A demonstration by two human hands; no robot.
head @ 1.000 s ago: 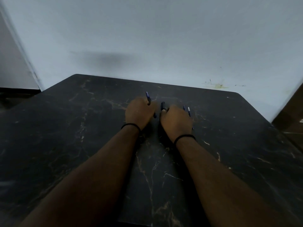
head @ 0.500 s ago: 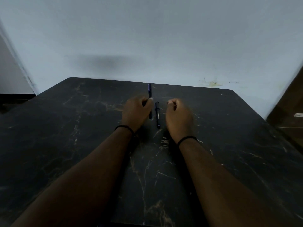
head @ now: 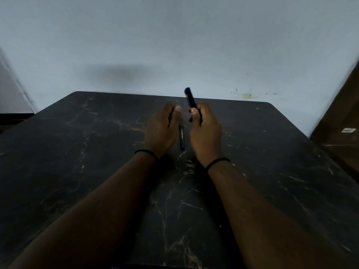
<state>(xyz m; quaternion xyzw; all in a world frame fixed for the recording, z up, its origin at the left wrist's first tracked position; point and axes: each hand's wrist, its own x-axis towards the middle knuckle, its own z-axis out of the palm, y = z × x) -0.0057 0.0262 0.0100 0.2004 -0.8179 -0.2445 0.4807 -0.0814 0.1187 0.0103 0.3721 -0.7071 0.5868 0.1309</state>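
My right hand (head: 206,133) grips a dark blue pen (head: 190,100) that stands upright and leans slightly left, its top end above the table's far edge. A second dark pen (head: 182,138) lies flat on the black marble-patterned table (head: 97,152), in the narrow gap between my hands. My left hand (head: 162,131) rests beside that pen with its fingers curled and thumb against the forefinger. It is blurred, and I cannot tell whether it holds anything. Both wrists wear a thin black band.
A pale blue wall (head: 174,45) rises directly behind the table's far edge. A brown wooden piece of furniture (head: 342,121) stands at the right, past the table's right corner.
My right hand, which showed no pen half a second ago, now has a pen raised upright. The pen that stuck out of my left hand is gone from it. The pen on the table has stayed put.
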